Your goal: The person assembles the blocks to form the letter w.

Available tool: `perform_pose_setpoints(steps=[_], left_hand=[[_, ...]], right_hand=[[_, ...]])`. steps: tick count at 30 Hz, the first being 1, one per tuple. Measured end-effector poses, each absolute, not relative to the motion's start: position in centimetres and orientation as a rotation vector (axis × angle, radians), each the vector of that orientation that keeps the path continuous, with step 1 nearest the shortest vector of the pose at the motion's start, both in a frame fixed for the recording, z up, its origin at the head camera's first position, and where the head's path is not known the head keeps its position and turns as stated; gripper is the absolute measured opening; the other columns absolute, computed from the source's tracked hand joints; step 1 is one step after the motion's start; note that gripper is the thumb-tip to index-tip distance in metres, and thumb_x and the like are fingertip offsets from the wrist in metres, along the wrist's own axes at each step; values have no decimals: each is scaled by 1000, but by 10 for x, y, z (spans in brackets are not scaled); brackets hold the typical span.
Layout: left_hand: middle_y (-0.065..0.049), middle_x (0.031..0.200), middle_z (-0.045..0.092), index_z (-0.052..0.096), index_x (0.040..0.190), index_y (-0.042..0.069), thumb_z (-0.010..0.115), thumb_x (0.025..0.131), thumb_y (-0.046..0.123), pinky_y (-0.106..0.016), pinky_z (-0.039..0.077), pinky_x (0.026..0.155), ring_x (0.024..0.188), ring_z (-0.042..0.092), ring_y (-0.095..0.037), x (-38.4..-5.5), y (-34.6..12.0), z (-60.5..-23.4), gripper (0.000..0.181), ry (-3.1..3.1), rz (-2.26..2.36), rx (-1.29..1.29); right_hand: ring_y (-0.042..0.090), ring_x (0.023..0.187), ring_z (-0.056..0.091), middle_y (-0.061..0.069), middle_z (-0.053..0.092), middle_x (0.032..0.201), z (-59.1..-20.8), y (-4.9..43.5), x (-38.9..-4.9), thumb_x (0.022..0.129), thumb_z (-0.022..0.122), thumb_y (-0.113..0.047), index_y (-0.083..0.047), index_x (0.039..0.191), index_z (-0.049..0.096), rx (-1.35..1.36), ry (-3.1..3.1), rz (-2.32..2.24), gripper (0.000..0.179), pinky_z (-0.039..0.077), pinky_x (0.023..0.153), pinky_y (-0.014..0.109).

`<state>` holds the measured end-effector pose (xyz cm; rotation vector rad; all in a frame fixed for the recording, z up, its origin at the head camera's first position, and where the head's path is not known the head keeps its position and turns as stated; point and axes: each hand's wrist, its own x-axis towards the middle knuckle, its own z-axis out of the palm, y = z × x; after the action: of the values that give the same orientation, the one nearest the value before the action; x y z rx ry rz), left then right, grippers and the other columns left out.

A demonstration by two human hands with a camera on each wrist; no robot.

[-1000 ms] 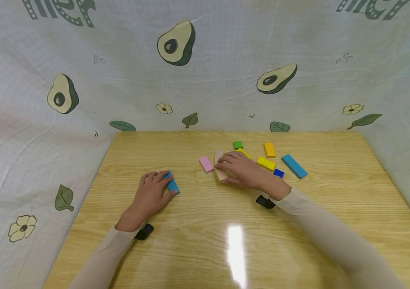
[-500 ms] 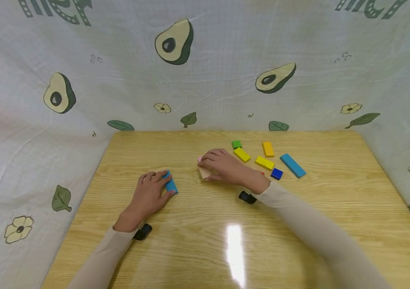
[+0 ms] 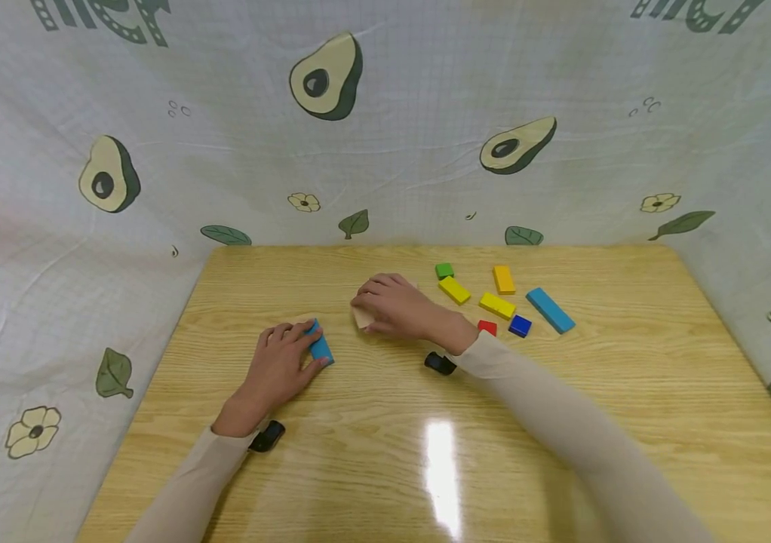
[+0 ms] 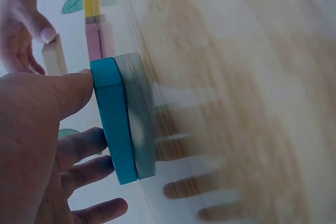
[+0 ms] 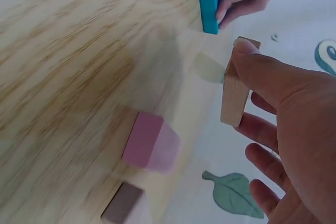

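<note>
My left hand (image 3: 279, 367) pinches a blue block (image 3: 321, 349) on the table by its ends, thumb at one and fingertips at the other. In the left wrist view the blue block (image 4: 113, 119) meets its own reflection in the tabletop. My right hand (image 3: 404, 309) grips a plain wooden block (image 3: 361, 317), held above the table between thumb and fingers in the right wrist view. A pink block (image 5: 142, 139) lies on the table beside that hand, near a brownish block (image 5: 124, 203). The head view hides the pink one behind the hand.
Right of my right hand lie a green block (image 3: 444, 271), yellow blocks (image 3: 455, 290), an orange block (image 3: 504, 280), a red block (image 3: 487, 327), a dark blue block (image 3: 520, 326) and a longer blue block (image 3: 551, 311). A patterned cloth (image 3: 413, 136) borders the wooden table (image 3: 372, 452).
My right hand has moved left with the wooden block, passing over the pink block and uncovering the red and yellow blocks. The left hand stays put on the blue block.
</note>
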<state>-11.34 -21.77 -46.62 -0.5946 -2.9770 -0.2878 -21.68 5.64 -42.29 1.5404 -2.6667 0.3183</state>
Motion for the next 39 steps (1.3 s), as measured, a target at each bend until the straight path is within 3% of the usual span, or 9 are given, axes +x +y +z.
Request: perform_pose_setpoints(steps=[39], left_hand=[[-17, 155, 56, 65, 146, 6, 73, 101, 39, -65, 40, 111, 134, 53, -46, -113, -218, -466, 57, -2972, -264, -615]], right_hand=[[27, 145, 45, 4, 57, 151, -435, -38, -244, 106, 64, -46, -16, 152, 57, 1341, -2942, 341, 55, 31, 125, 44]])
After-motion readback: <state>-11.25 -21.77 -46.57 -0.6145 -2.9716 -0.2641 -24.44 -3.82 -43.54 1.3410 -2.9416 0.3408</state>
